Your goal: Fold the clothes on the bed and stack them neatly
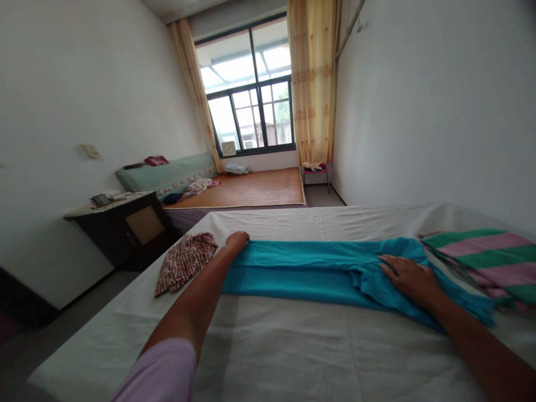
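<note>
A turquoise T-shirt (301, 268) lies lengthwise across the white-sheeted bed (293, 346), its long sides folded inward. My left hand (238, 240) is at the far corner of the shirt's left end, fingers closed on the cloth; the fingertips are partly hidden. Flat on the sleeve and shoulder part at the other end rests my right hand (412, 279), its fingers slightly spread. The fabric is bunched and creased beside that hand.
A brown-and-white patterned cloth (187, 262) lies left of the shirt, a green-and-pink striped cloth (488, 259) right of it. Beyond stand a dark cabinet (142, 226), a second bed with a brown mat (263, 187) and a small stool (316, 170) by the window.
</note>
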A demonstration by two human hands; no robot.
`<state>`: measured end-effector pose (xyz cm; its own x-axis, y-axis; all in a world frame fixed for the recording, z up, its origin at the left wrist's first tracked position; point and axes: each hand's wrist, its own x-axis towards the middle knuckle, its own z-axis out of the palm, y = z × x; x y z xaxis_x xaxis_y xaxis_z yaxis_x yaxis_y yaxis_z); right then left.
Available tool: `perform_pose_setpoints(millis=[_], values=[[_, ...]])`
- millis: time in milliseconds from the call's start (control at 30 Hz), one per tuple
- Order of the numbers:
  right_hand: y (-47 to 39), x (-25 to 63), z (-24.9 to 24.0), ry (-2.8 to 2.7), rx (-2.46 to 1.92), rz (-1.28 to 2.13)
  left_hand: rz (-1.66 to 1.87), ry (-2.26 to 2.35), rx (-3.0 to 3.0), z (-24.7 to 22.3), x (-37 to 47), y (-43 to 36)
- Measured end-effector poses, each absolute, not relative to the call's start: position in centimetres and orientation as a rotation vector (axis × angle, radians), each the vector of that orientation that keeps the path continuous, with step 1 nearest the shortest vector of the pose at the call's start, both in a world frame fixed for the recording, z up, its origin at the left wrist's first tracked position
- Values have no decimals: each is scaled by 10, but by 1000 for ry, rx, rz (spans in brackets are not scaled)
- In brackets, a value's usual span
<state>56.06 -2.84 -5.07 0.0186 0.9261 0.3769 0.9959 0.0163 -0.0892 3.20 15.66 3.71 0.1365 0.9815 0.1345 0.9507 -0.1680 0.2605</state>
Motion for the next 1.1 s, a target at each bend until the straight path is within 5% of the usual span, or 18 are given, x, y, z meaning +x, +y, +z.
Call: perform_pose_setpoints(millis=[467,600,733,1100], values=[[-26,559,-47,-1949,-2003,-290,814,1888,2118,35,-9,138],[-29,558,-43,-1955,-2016,-271,618,1675,2367,8,7,100],[-29,560,-43,-1954,-1998,-256,407,1945,2395,-12,9,64],[-36,571,-32,-1829,-1756,-204,590,2157,1699,38,12,40]])
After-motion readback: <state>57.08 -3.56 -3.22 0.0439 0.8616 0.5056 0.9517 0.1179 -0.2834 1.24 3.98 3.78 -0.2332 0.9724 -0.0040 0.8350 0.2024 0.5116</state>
